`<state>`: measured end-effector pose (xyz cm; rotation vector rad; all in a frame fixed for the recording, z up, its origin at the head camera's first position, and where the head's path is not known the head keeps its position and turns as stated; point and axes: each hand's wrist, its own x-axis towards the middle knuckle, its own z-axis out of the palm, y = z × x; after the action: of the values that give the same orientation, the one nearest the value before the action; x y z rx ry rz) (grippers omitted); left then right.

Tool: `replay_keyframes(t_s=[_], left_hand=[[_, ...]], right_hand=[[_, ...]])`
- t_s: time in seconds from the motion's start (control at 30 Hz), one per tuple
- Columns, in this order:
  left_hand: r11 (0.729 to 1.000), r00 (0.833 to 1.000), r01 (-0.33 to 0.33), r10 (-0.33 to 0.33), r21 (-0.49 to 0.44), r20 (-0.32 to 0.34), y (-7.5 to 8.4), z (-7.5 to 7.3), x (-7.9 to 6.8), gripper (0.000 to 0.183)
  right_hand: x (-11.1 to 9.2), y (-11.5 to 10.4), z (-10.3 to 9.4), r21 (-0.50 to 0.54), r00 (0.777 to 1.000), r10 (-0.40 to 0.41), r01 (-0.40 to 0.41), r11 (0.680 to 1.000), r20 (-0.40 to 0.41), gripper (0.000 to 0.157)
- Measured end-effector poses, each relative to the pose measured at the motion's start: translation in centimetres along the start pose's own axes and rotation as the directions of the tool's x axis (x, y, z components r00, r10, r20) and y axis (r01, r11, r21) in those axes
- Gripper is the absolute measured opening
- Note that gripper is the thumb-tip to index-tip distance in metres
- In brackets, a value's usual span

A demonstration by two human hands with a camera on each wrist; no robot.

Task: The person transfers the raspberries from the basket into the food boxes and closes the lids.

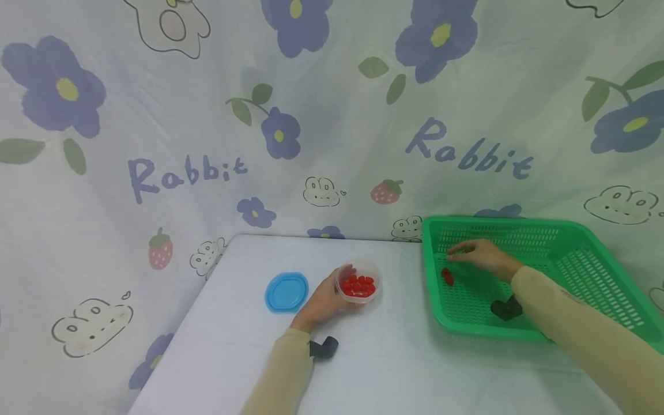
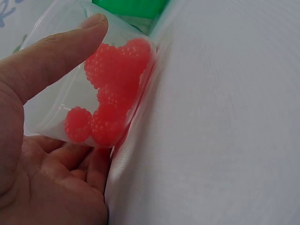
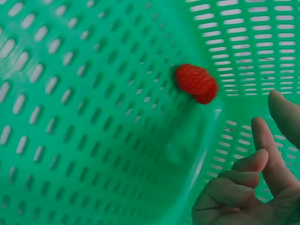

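Observation:
Several red raspberries [image 1: 358, 285] lie at the bottom of a clear plastic cup [image 1: 366, 264] on the white table. My left hand [image 1: 323, 301] grips this cup from its left side; in the left wrist view the thumb [image 2: 61, 58] crosses its wall and the other fingers are behind it. Over the green plastic basket [image 1: 469, 316], my right hand [image 1: 481, 257] hovers with thumb and index finger apart and nothing between them. Close by, against the basket's left side, rest red raspberries [image 3: 196, 83], one partly hiding another in the right wrist view.
A blue lid [image 1: 287, 292] lies on the table left of the cup. Behind the table hangs a printed curtain [image 1: 332, 155] with flowers and rabbits. The basket's raised rim [image 1: 432, 276] stands between the cup and the right hand.

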<state>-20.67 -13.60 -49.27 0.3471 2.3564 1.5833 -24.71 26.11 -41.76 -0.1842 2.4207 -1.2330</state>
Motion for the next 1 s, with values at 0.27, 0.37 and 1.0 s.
replay_keyframes(t_s=[0.27, 0.37, 1.0], left_hand=[[1.0, 1.0, 0.004, -0.004, 0.016, -0.002, -0.2, 0.1, 0.0, 0.096], [1.0, 1.0, 0.008, -0.008, 0.015, -0.003, -0.2, 0.1, 0.0, 0.096], [0.999, 1.0, 0.008, -0.007, 0.052, -0.021, 0.1, 0.2, -0.1, 0.095]], right_hand=[[0.6, 0.6, 0.4, -0.057, 0.998, -0.001, 0.004, 0.998, 0.056, 0.051], [0.7, 0.7, 0.6, -0.102, 0.998, 0.005, 0.001, 0.995, 0.055, 0.05], [1.1, 0.7, 1.5, -0.185, 0.998, 0.028, -0.017, 0.983, 0.057, 0.037]])
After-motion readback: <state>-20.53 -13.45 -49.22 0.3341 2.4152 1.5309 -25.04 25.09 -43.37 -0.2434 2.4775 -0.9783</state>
